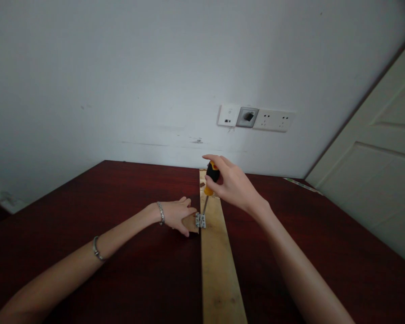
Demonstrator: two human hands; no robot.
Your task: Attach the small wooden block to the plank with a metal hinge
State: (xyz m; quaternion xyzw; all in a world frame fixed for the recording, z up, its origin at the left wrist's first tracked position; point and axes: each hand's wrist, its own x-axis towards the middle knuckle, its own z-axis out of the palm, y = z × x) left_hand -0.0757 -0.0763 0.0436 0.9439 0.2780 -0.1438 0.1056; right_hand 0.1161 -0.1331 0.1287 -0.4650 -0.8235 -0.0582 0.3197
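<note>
My right hand [231,182] grips the black-and-yellow handle of a screwdriver [212,172] with thumb and fingers. The screwdriver leans slightly, its shaft pointing down at a small metal hinge [203,220]. One leaf of the hinge lies on a long pale wooden plank [219,270], the other on a small wooden block [191,223] against the plank's left edge. My left hand [176,213] holds that block from the left, thumb on the near side and fingers on the far side. Whether the tip sits in a screw is too small to tell.
The plank lies on a dark red tabletop [138,279], running away from me to the white wall [138,81]. Wall sockets [275,120] and a black plug [249,117] are above the table. A pale panelled door [381,180] stands at the right, near a thin patterned strip [303,186].
</note>
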